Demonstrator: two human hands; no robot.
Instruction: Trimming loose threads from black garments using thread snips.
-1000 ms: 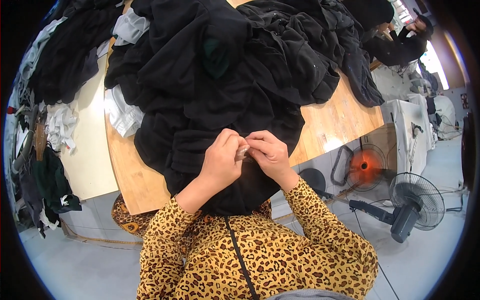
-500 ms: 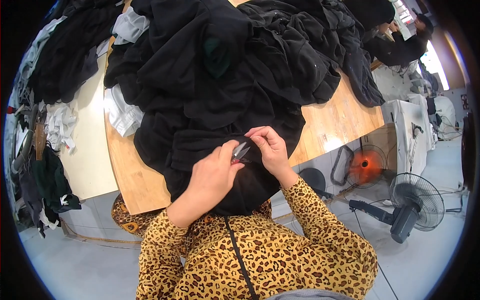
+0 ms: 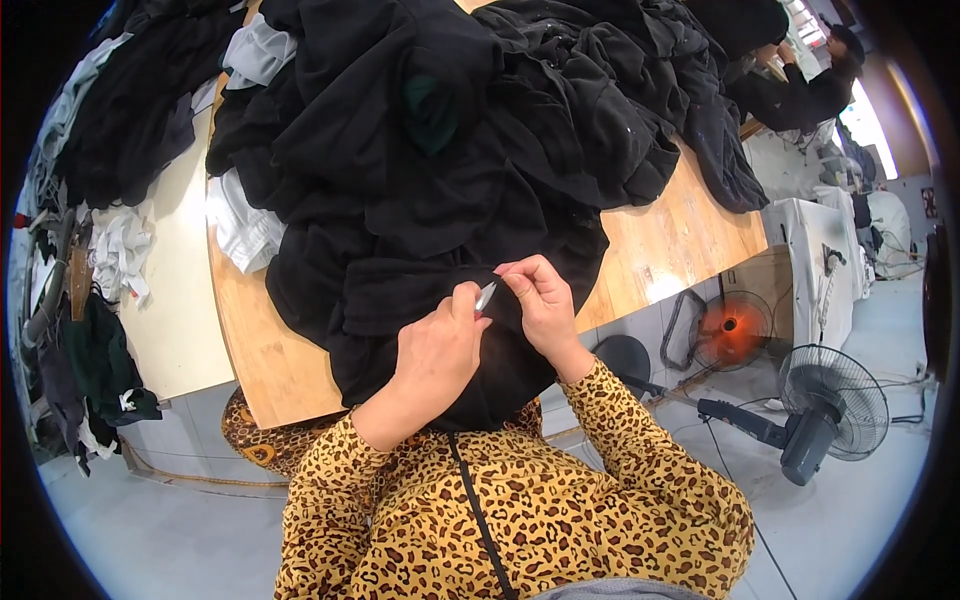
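Observation:
Small thread snips [image 3: 485,297] sit in my left hand [image 3: 438,348], which is closed round them. Their blades are together and point up toward my right hand [image 3: 545,305]. That hand pinches the edge of a black garment [image 3: 395,290] between thumb and fingers, close beside the blade tips. The garment is heaped over the table's near edge and hangs into my lap. Whether a thread lies between blades and fingertips is too small to tell.
More dark garments [image 3: 590,100] cover the wooden table [image 3: 690,225]. White cloth pieces [image 3: 243,225] lie at its left. A black fan [image 3: 830,405] and an orange-lit fan [image 3: 730,325] stand at the right. A person in black [image 3: 800,95] works at the far right.
My left hand has moved slightly right and turned, bringing the snips closer to my right fingers. The snips' blades, apart before, are now together. My right hand has barely moved.

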